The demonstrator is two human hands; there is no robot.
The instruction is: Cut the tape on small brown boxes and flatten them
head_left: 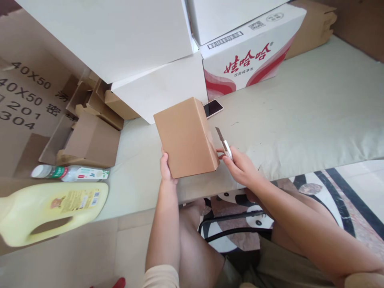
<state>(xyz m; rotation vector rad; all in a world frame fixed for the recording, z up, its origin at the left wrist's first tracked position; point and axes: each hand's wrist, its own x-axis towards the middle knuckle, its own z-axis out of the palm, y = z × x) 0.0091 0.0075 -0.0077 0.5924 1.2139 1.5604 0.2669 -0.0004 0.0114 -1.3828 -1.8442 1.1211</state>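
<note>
A small brown cardboard box (186,136) stands on the pale table surface (300,120) near its front edge. My left hand (167,169) grips the box's lower left corner, thumb on the front face. My right hand (241,165) is closed round a white utility knife (224,144), blade out and pointing up and away. The fingers of that hand touch the box's lower right edge. The knife blade stands just right of the box's side.
White cartons (144,52) and a red-printed white carton (249,52) are stacked behind the box. A phone (213,108) lies at their foot. Folded brown boxes (93,132), a small bottle (70,173) and a big yellow jug (51,208) sit at left.
</note>
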